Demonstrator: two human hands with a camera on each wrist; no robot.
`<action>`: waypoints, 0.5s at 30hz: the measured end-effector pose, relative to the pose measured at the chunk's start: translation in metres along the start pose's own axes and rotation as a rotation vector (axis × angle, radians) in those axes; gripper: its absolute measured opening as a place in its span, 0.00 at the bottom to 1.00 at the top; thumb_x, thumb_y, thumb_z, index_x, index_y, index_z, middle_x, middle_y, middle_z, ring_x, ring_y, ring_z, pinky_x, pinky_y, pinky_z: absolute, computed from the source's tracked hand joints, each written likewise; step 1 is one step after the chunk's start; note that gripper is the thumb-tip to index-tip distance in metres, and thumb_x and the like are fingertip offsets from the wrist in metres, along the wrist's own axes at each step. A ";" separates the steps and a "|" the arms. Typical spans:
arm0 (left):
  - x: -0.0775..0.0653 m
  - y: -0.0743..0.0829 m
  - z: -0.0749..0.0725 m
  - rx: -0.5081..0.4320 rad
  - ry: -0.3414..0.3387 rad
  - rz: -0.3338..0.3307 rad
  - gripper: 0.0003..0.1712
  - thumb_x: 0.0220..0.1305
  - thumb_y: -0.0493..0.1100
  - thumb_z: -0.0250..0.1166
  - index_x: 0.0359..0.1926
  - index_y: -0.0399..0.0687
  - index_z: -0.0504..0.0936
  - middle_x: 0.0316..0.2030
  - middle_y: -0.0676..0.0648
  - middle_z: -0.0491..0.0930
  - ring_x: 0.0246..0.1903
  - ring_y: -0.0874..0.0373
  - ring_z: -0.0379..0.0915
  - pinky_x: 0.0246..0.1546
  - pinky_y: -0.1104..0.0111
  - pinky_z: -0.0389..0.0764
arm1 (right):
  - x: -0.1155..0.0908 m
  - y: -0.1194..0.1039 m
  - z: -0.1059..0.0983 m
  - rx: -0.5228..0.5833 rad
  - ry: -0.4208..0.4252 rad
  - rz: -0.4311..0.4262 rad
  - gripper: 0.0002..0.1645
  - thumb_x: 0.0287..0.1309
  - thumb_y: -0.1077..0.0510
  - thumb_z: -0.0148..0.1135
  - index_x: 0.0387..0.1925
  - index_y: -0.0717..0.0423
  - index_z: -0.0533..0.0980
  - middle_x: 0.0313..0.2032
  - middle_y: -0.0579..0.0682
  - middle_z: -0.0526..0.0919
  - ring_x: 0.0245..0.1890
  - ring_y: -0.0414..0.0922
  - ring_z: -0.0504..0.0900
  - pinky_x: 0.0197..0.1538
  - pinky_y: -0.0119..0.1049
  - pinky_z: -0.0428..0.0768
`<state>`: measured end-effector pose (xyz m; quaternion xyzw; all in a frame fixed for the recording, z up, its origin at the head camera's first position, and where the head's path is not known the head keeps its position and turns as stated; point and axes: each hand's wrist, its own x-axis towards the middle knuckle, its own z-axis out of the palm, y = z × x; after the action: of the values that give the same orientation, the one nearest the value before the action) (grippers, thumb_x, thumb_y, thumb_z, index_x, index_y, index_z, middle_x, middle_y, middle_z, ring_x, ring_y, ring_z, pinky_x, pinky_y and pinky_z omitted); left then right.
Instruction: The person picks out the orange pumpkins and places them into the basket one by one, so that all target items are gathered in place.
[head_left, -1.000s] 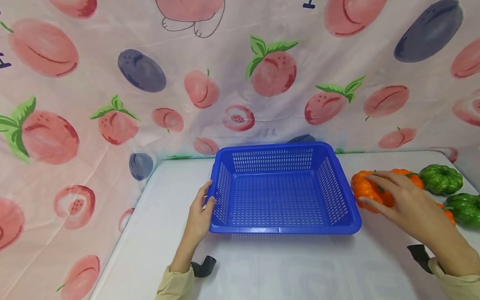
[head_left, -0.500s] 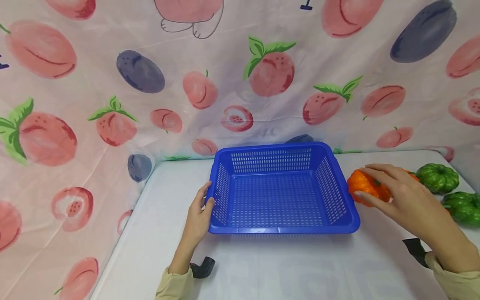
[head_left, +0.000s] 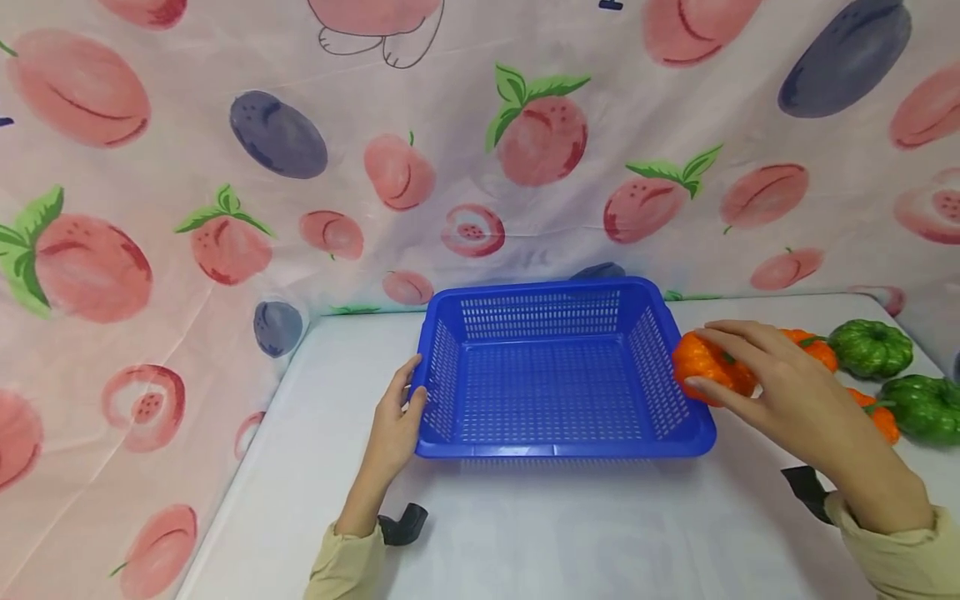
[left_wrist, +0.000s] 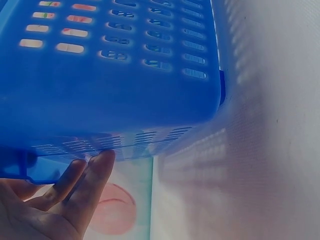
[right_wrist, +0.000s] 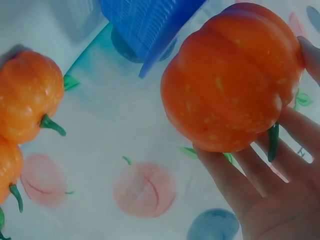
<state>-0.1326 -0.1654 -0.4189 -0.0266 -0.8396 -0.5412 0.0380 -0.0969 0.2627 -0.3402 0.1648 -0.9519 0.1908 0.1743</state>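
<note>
A small orange pumpkin (head_left: 708, 367) with a green stem is in my right hand (head_left: 780, 383), held between thumb and fingers over the right rim of a blue plastic basket (head_left: 562, 450). In the right wrist view this pumpkin (right_wrist: 230, 80) is clear of the table, the fingers (right_wrist: 225, 180) behind it. My left hand (head_left: 393, 417) holds the basket's left rim, thumb at the top edge. From the left wrist, the fingers (left_wrist: 92, 185) reach under the rim and touch the slotted outer wall (left_wrist: 100, 95). Nothing lies inside the basket.
To the right on the white table (head_left: 562, 533) sit more orange pumpkins (head_left: 813, 350), partly behind my right hand, and two green pumpkins, one farther back (head_left: 870, 348) and one nearer (head_left: 922, 408). A fruit-patterned cloth (head_left: 450, 167) hangs behind and along the left.
My right hand has lifted the orange pumpkin and carried it left, from beside the basket to above its right rim. The left hand stays on the left rim.
</note>
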 end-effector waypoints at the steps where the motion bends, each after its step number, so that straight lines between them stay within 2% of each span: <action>1: 0.000 0.000 0.000 0.003 0.001 -0.002 0.28 0.77 0.39 0.48 0.75 0.50 0.60 0.70 0.39 0.65 0.63 0.42 0.70 0.60 0.45 0.74 | 0.001 -0.001 0.001 0.007 -0.004 -0.003 0.37 0.50 0.46 0.76 0.61 0.52 0.76 0.61 0.55 0.74 0.61 0.60 0.70 0.52 0.65 0.74; 9: -0.002 -0.001 -0.002 0.006 0.000 -0.004 0.28 0.77 0.39 0.48 0.75 0.50 0.60 0.70 0.38 0.65 0.64 0.41 0.69 0.60 0.45 0.74 | 0.004 -0.006 0.009 0.008 -0.008 -0.063 0.36 0.48 0.46 0.77 0.59 0.52 0.78 0.59 0.55 0.75 0.59 0.59 0.73 0.53 0.64 0.76; 15: -0.001 -0.001 -0.002 0.011 -0.001 -0.002 0.28 0.77 0.39 0.48 0.75 0.50 0.60 0.69 0.38 0.66 0.64 0.40 0.69 0.61 0.45 0.73 | 0.007 -0.012 0.011 0.048 -0.014 -0.071 0.34 0.49 0.47 0.77 0.59 0.51 0.78 0.59 0.54 0.76 0.60 0.57 0.73 0.54 0.62 0.76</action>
<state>-0.1316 -0.1679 -0.4187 -0.0258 -0.8427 -0.5365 0.0374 -0.1012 0.2454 -0.3436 0.2042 -0.9417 0.2062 0.1702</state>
